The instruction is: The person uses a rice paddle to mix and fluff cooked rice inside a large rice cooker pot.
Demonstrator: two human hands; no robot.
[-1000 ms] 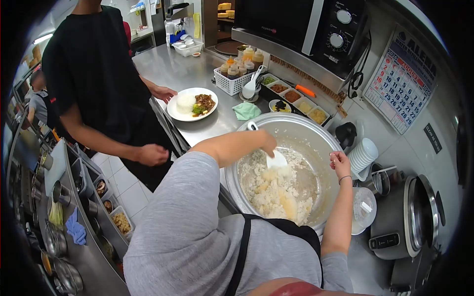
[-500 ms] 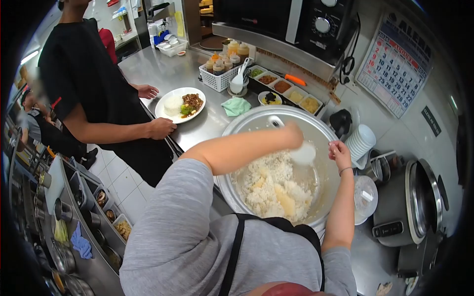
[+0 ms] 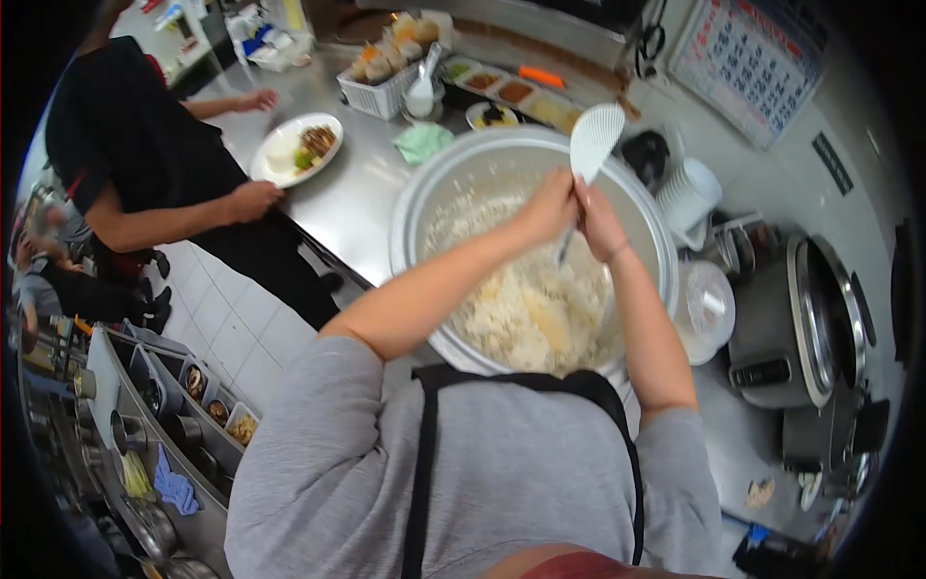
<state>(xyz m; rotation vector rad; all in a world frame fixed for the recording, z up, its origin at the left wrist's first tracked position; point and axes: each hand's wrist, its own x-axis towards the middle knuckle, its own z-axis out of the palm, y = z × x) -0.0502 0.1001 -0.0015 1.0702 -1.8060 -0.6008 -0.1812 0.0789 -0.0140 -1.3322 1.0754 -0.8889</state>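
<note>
Gripping a white rice paddle [image 3: 596, 137] near its neck with the left hand [image 3: 548, 207], fingers curled and clamped on it; pointing its blade up and its handle end down over the pot. Meeting the left hand at the paddle's neck with the right hand [image 3: 602, 224]; cannot tell how far closed, given overlap and blur. Placing the paddle above the wide metal pot [image 3: 407, 241], with its blade seen against the far rim.

In the pot, noting white rice [image 3: 516, 309] with a yellowish patch on top, plus loose grains stuck to the inner wall.

On the steel tabletop [image 3: 338, 207], left of the pot, seeing an oval white plate [image 3: 307, 174] with rice, something green and a brown topping. Spotting a co-worker's hand [image 3: 255, 201] just beside it. Farther back, finding a white basket [image 3: 374, 98] of bottles. Between basket and pot, noting a green cloth [image 3: 422, 143]. To the right, seeing stacked white bowls [image 3: 693, 188] and a large cooker [image 3: 772, 338].
</note>
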